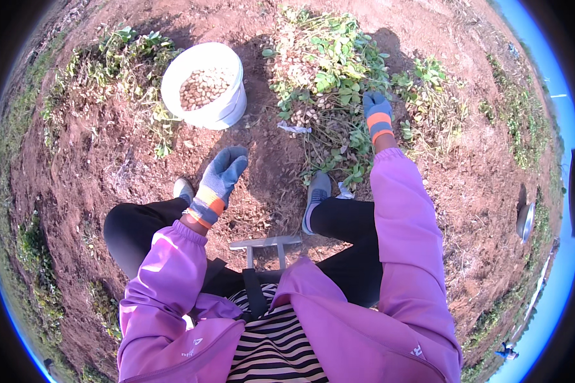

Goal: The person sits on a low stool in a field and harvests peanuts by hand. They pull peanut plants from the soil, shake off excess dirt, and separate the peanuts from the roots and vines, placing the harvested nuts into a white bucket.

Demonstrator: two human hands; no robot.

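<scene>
My left hand (224, 174), in a blue-grey glove with an orange-striped cuff, hovers over bare soil below the bucket. Its fingers are curled in, and nothing shows in them. At the right edge of a heap of pulled peanut plants (338, 62) is my right hand (377, 111), gloved alike. Its fingers are bent against the leaves; whether they grip stems is hidden. Pale peanut pods (304, 116) cluster on the roots along the heap's near side. Left of the heap stands a white plastic bucket (227, 112), partly filled with loose peanuts (205, 88).
More peanut plants (110, 72) lie left of the bucket, and others (433, 105) right of my right hand. A low stool's edge (266, 242) shows between my legs. One shoe (318, 189) touches the heap's near end. A metal basin (525, 222) and a distant person (508, 353) are at far right.
</scene>
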